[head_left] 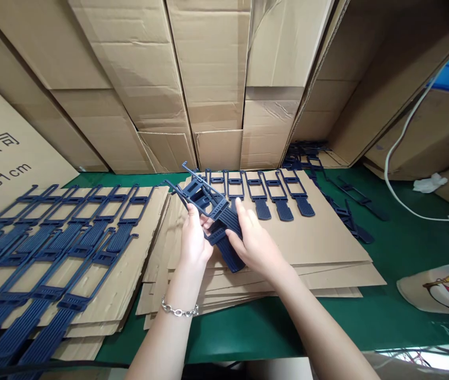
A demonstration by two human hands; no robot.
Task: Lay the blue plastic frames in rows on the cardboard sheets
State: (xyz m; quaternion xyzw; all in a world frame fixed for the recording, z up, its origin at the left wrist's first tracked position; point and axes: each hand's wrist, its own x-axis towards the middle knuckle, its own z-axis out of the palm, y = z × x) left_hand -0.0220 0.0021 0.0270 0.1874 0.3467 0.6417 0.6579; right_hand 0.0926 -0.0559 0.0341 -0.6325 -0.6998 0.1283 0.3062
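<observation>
Several dark blue plastic frame parts (208, 203), stacked together, are held between both hands above the middle cardboard stack. My left hand (196, 237) grips their left side, thumb on top. My right hand (254, 237) is closed on their ribbed right side. Behind the hands, a row of similar blue parts (278, 195) lies along the back of the top cardboard sheet (311, 237). On the left cardboard stack (109, 311), more blue parts (101, 258) lie in two overlapping rows.
Loose blue parts (353, 221) lie on the green table (248, 327) at the right, beside an open carton (351, 105). A white cable (391, 153) hangs there, near a printed cup (438, 287). Tall cardboard boxes (208, 68) stand behind the stacks.
</observation>
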